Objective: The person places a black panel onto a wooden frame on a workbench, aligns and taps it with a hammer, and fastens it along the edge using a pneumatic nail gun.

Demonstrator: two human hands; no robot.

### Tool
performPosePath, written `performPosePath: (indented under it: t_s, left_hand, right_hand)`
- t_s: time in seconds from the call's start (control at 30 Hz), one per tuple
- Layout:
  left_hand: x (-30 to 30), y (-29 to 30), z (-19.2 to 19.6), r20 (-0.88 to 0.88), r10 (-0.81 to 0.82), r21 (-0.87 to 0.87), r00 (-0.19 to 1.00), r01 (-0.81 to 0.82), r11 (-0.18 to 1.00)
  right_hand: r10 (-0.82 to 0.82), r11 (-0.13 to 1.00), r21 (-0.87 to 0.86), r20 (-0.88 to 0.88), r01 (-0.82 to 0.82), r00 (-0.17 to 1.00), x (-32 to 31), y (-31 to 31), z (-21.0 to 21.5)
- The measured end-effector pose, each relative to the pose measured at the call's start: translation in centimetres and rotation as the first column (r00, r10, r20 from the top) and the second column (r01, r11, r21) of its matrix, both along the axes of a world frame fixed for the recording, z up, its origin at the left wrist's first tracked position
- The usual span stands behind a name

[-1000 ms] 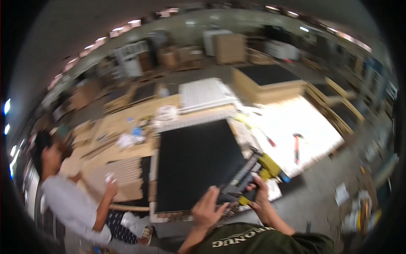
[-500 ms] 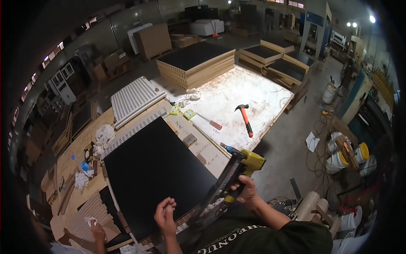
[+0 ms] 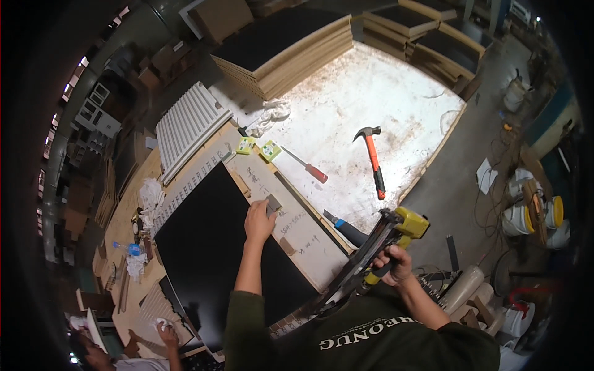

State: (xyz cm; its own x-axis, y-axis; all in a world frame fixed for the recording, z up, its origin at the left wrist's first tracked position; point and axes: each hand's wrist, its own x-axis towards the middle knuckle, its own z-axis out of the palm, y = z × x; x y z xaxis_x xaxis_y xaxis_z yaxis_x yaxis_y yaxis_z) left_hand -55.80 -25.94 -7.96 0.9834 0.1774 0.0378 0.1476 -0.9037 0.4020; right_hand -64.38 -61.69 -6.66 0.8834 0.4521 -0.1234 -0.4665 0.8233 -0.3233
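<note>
My right hand (image 3: 396, 266) grips a yellow-and-black nail gun (image 3: 409, 227) by its handle, its long dark magazine slanting down toward the panel's near edge. Bent over the bench, my left hand (image 3: 260, 222) closes its fingers on a small grey-brown block (image 3: 274, 203); the fingertips are partly hidden. Under my left forearm lies a large flat black panel (image 3: 204, 247). A similar small brown block (image 3: 287, 247) rests on the pale board with handwritten marks (image 3: 309, 232). Beyond the board is a blue-and-black utility knife (image 3: 346, 230).
On the white tabletop (image 3: 346, 93) lie a claw hammer (image 3: 374, 162), a red-handled screwdriver (image 3: 315, 173) and a yellow tape measure (image 3: 270, 151). Stacked black-topped panels (image 3: 297, 55) stand behind. A co-worker's hand (image 3: 167, 334) holds a white cloth at lower left.
My left hand has reached forward from above the panel's near part to the small block. The nail gun has shifted slightly right in my right hand. The view has tilted downward.
</note>
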Motion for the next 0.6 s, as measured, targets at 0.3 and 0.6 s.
performPosePath:
  t_s: [0.3,0.6]
  left_hand:
    - [5.6,-0.6,-0.4,-0.278,0.059,0.223,0.959,0.005,0.975]
    - [5.8,0.0,-0.4,-0.282,0.046,0.239,0.958,0.024,0.971]
  right_hand:
    - [0.104,0.994,-0.029,-0.145,-0.109,0.984,9.7,-2.1,-0.5]
    - [0.246,0.966,-0.039,-0.157,-0.255,0.956,12.9,-0.5,-0.8]
